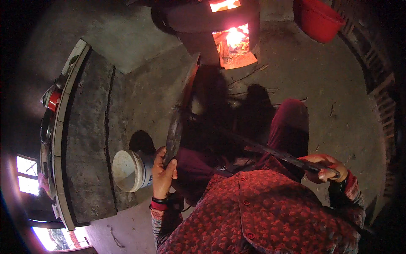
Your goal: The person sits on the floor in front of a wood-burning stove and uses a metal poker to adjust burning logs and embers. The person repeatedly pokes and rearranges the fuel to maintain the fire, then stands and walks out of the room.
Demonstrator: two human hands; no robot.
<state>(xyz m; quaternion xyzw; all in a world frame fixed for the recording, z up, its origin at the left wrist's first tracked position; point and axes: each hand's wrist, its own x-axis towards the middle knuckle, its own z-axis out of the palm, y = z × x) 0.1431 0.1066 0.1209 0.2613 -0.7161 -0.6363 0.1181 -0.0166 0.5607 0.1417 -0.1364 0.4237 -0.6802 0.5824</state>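
My left hand [164,173] is closed round the near end of a long flat piece of wood [174,137]. The wood points away from me, its far end close to the left of the stove [194,25], where a bright fire [237,38] burns in the opening. My right hand [325,167] grips one end of a long thin dark stick [279,154]; whether it is wood or metal I cannot tell. The stick slants across my lap to the left. Its far end lies in shadow beside the wood, and whether they touch is unclear.
A white bucket [129,171] stands left of my left hand, before a grey counter [86,139] with a tiled edge. Several twigs [253,75] lie on the floor below the stove. At the far right are a red tub [320,21] and a slatted wooden structure [385,120].
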